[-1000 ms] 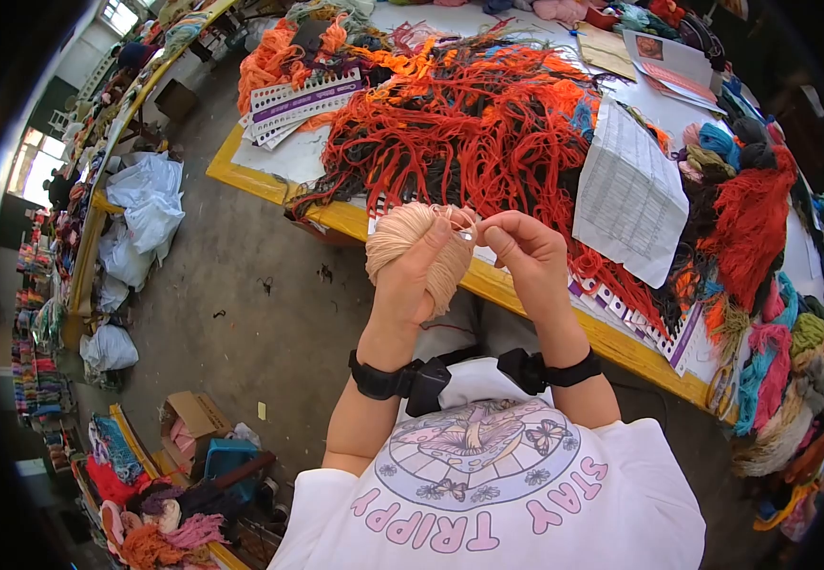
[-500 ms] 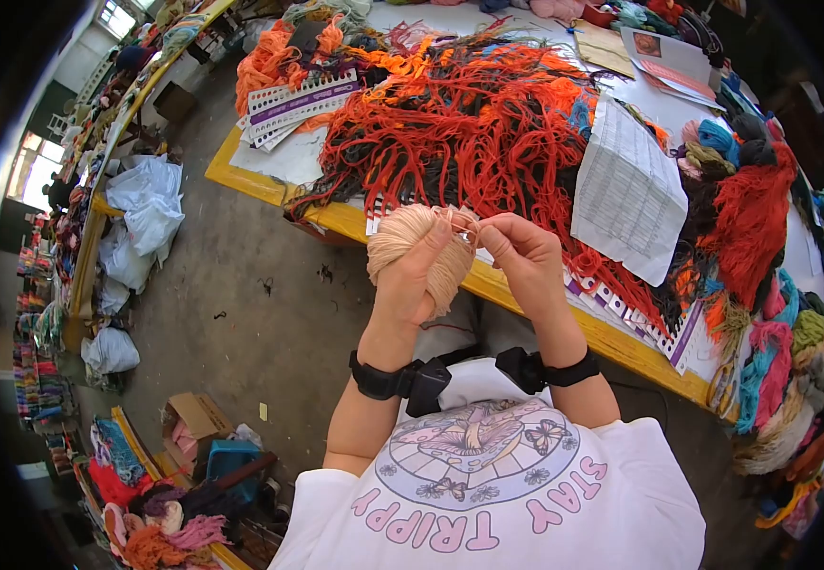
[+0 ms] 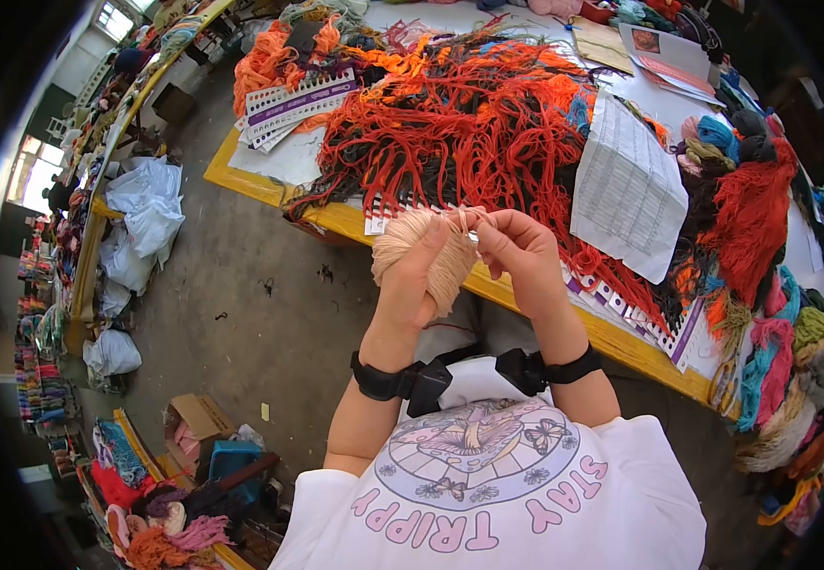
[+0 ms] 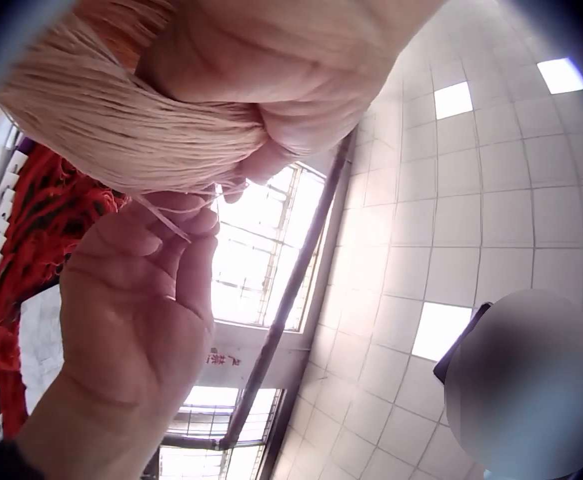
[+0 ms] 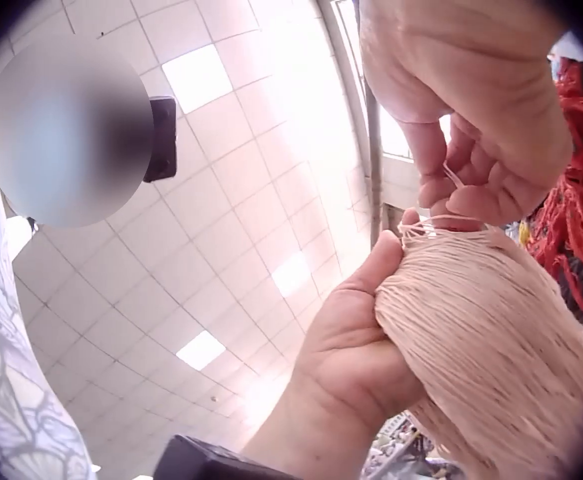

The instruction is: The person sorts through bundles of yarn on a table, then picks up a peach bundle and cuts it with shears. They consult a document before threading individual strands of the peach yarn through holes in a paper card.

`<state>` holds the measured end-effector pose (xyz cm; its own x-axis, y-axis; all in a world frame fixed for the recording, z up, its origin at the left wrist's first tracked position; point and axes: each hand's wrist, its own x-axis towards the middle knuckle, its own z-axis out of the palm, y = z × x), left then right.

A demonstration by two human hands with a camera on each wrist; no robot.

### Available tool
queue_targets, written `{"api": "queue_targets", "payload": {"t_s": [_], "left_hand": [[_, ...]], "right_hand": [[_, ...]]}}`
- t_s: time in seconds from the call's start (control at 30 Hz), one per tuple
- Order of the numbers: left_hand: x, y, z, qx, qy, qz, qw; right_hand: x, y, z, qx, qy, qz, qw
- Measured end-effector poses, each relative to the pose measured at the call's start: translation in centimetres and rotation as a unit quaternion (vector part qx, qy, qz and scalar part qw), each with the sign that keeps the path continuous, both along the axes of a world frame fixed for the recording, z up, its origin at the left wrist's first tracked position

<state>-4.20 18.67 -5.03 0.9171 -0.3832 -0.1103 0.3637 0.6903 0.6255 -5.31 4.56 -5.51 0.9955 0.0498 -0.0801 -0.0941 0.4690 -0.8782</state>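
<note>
A bundle of pale peach yarn (image 3: 421,249) is gripped by the left hand (image 3: 404,285), its thumb lying along the top and the fingers wrapped round the far side. The right hand (image 3: 526,261) pinches a strand at the bundle's upper right end. In the right wrist view, the right hand (image 5: 472,110) holds thin strands between thumb and fingers, just above the end of the yarn bundle (image 5: 482,330). From the left wrist view, a loose strand (image 4: 162,218) runs from the bundle to the right hand's fingertips (image 4: 187,225).
Red and black yarn (image 3: 459,133) covers much of the yellow-edged table (image 3: 269,190). Punched cards (image 3: 298,106), a printed sheet (image 3: 630,185), scissors (image 3: 721,388) and coloured skeins (image 3: 754,218) lie on it. White bags (image 3: 146,204) and a cardboard box (image 3: 198,418) stand at the left.
The right hand has shifted slightly left and its fingers have curled closer to the bundle's end. The left hand and bundle have moved slightly right.
</note>
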Motion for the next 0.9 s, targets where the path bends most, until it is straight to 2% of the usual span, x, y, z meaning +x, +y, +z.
{"api": "queue_targets", "payload": {"t_s": [0.13, 0.23, 0.33, 0.43, 0.53, 0.63, 0.73, 0.9], "left_hand": [[-0.1, -0.1, -0.3, 0.003, 0.01, 0.007, 1.0], [-0.1, -0.1, -0.2, 0.002, -0.007, 0.004, 1.0], [0.0, 0.1, -0.2, 0.009, 0.002, 0.003, 1.0], [0.2, 0.4, -0.5, -0.011, 0.01, -0.01, 1.0], [0.2, 0.5, -0.4, -0.018, 0.005, -0.014, 1.0], [-0.1, -0.2, 0.3, -0.006, 0.015, -0.006, 1.0], [-0.1, -0.3, 0.0, 0.029, -0.001, 0.002, 1.0], [0.2, 0.2, -0.3, 0.006, 0.008, 0.005, 1.0]], "right_hand": [[0.0, 0.3, -0.5, -0.127, -0.066, -0.022, 0.989], [0.1, 0.4, -1.1, -0.158, -0.083, -0.036, 0.983], [0.1, 0.9, -0.6, -0.142, -0.11, -0.062, 0.982], [-0.1, -0.1, 0.4, -0.083, -0.017, 0.0, 0.996], [0.1, -0.6, 0.1, -0.077, 0.014, 0.005, 0.997], [0.2, 0.2, -0.6, -0.164, -0.103, -0.028, 0.981], [0.0, 0.0, 0.0, -0.136, -0.079, -0.015, 0.987], [0.3, -0.4, -0.9, -0.027, -0.017, 0.018, 0.999]]}}
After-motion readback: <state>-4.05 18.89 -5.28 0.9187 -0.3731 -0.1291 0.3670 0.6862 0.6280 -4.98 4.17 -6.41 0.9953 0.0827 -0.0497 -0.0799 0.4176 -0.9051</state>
